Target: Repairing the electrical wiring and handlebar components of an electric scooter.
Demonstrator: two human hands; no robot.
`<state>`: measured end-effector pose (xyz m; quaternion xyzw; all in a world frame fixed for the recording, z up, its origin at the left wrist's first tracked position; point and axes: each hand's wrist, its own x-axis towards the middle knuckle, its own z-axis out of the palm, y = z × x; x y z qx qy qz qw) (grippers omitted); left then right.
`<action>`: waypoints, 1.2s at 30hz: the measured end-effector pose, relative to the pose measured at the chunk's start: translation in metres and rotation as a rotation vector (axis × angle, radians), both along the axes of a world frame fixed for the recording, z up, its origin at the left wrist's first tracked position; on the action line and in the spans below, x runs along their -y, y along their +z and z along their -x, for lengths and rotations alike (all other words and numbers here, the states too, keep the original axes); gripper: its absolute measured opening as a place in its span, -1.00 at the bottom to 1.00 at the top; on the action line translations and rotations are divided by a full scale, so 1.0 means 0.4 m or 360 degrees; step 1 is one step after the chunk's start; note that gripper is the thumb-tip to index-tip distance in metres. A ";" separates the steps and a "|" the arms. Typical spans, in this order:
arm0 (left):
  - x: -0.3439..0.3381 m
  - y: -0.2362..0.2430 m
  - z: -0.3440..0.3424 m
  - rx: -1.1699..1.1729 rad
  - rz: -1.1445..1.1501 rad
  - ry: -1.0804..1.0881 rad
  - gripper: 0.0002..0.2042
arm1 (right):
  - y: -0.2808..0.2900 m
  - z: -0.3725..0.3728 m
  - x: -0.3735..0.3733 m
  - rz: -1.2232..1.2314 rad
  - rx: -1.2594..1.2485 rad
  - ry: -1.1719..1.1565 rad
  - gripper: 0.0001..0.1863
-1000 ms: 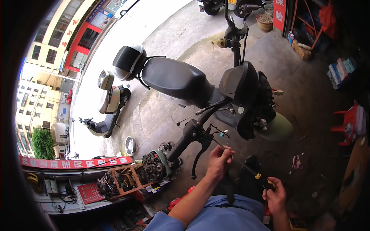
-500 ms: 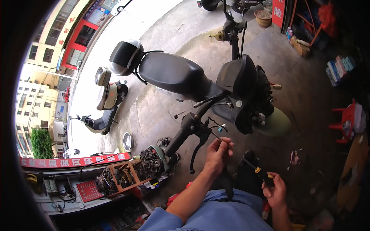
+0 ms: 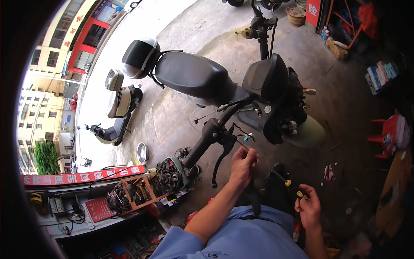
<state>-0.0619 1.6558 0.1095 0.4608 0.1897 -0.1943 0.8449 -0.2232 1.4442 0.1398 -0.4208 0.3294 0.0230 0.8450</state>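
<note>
My left hand [image 3: 243, 166] is closed, thumb and fingertips pinching a thin rod-like piece [image 3: 242, 144], perhaps a cable, which reaches toward the lever mount on the handlebar. Just left of that hand the black brake lever [image 3: 222, 164] hangs from the scooter's handlebar [image 3: 199, 149]. Lower right, my right hand [image 3: 308, 209] grips a screwdriver [image 3: 288, 183] with a black and yellow handle, its shaft pointing up and left, apart from the scooter. A small blue-green connector [image 3: 246, 138] sits near the lever mount.
The scooter [image 3: 189, 75] stands ahead, its front panel [image 3: 271, 108] dark and parts exposed. A workbench [image 3: 56, 228] with a wooden parts box [image 3: 140, 196] lies at left. A red stool [image 3: 385, 134] stands at right; another scooter [image 3: 113, 125] is parked outside.
My left hand has shifted slightly up, still pinching the thin piece. My right hand's fingers have moved and loosened a little around the screwdriver handle; the view has tilted slightly.
</note>
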 end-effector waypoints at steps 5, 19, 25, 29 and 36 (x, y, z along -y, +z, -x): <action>0.001 0.009 0.004 0.0050 0.0010 -0.0006 -0.81 | -0.004 -0.003 0.017 -0.0445 -0.0174 0.0176 -0.64; -0.005 0.010 -0.008 -0.0005 -0.0106 -0.0034 -0.79 | -0.020 -0.001 0.004 -0.0252 0.0043 0.0163 -0.62; -0.003 0.005 -0.004 0.0097 0.0013 0.0012 -0.79 | -0.001 -0.015 0.022 -0.0577 -0.0156 0.0139 -0.70; -0.006 0.001 -0.014 0.0041 -0.0042 -0.0015 -0.82 | -0.014 -0.007 -0.024 0.0130 -0.0025 0.0009 -0.67; -0.008 0.006 -0.006 0.0042 0.0024 0.0007 -0.83 | -0.018 0.004 0.011 -0.0444 -0.0085 0.0164 -0.64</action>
